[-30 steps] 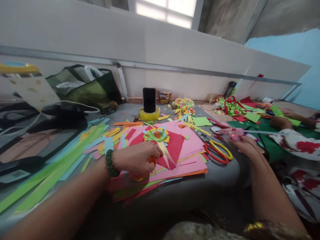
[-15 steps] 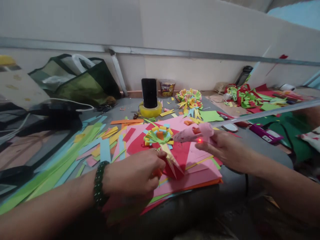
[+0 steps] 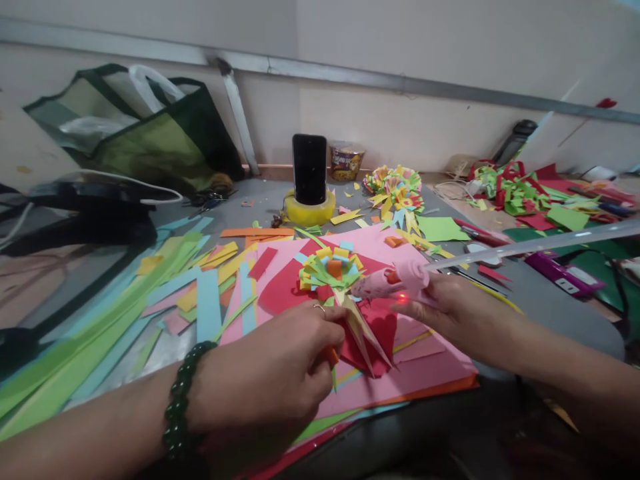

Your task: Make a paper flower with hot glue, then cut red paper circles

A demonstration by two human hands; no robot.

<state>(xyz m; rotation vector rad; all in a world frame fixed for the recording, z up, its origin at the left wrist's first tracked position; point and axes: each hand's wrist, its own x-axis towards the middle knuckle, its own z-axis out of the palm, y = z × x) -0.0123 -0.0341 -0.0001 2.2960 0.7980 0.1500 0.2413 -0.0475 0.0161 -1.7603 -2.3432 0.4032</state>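
Note:
My left hand (image 3: 273, 370), with a dark bead bracelet on the wrist, is closed in a pinch on a small orange paper piece at the lower edge of a paper flower (image 3: 331, 269) made of yellow, green, blue and orange strips over red pointed petals. My right hand (image 3: 457, 313) grips a pink glue gun (image 3: 393, 281). Its nozzle points left at the flower, and a clear glue stick (image 3: 540, 243) juts out behind it to the right. The flower lies on a stack of pink paper sheets (image 3: 415, 370).
Long green, blue and yellow paper strips (image 3: 100, 320) lie at the left. A black phone (image 3: 309, 168) stands in a yellow tape roll. A finished paper flower (image 3: 397, 190), a green bag (image 3: 145, 133) and red-green scraps (image 3: 515, 190) sit further back.
My right hand picked up the glue gun from the right side of the table and brought it to the flower. The camera tilted down and closer. My left hand kept its pinch.

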